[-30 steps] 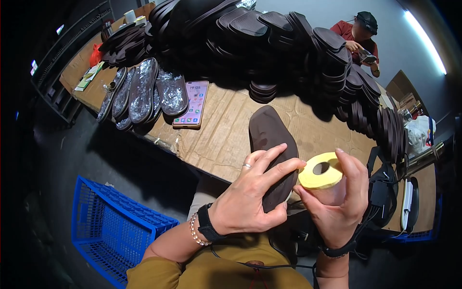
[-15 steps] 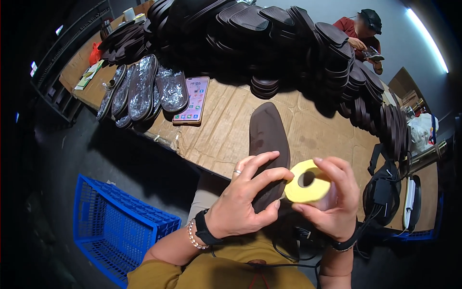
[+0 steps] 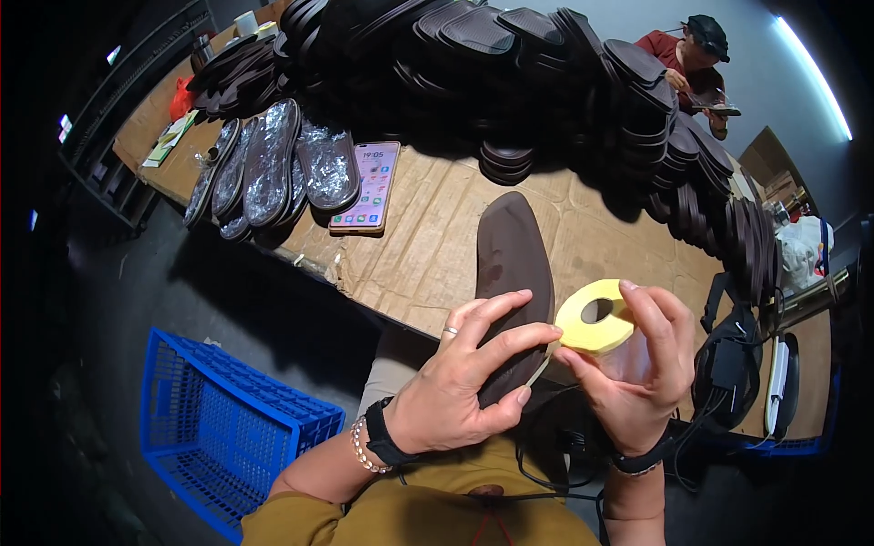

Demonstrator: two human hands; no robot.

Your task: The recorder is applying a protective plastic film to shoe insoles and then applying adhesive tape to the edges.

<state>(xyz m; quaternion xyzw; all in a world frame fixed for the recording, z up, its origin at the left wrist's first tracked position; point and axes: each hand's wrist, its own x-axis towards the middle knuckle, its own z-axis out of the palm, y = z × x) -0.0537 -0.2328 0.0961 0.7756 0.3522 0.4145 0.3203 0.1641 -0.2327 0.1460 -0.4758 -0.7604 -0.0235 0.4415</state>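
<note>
A dark brown shoe sole (image 3: 515, 250) lies lengthwise at the table's near edge, its nearer end over my lap. My left hand (image 3: 460, 382) grips that nearer end, fingers bent across its upper face and thumb by the right edge. In my right hand (image 3: 642, 378), a roll of yellow tape (image 3: 575, 335) is held between thumb and fingers, just right of the sole. A narrow pale strip of tape (image 3: 539, 371) runs along the sole's right edge, between my left index fingertip and thumb. My left index fingertip meets the roll's left side.
Stacked brown soles (image 3: 455, 100) line the far side. Plastic-wrapped soles (image 3: 269, 173) and a phone (image 3: 366, 187) lie left on the cardboard-covered table (image 3: 419, 237). A blue crate (image 3: 228, 428) stands lower left. Right are a black pouch (image 3: 728, 364) and cables; a co-worker (image 3: 692, 68) works behind.
My right hand and the tape roll have shifted right and slightly up, the roll tilting. A strip of tape now shows at the sole's edge. My left hand stays on the sole.
</note>
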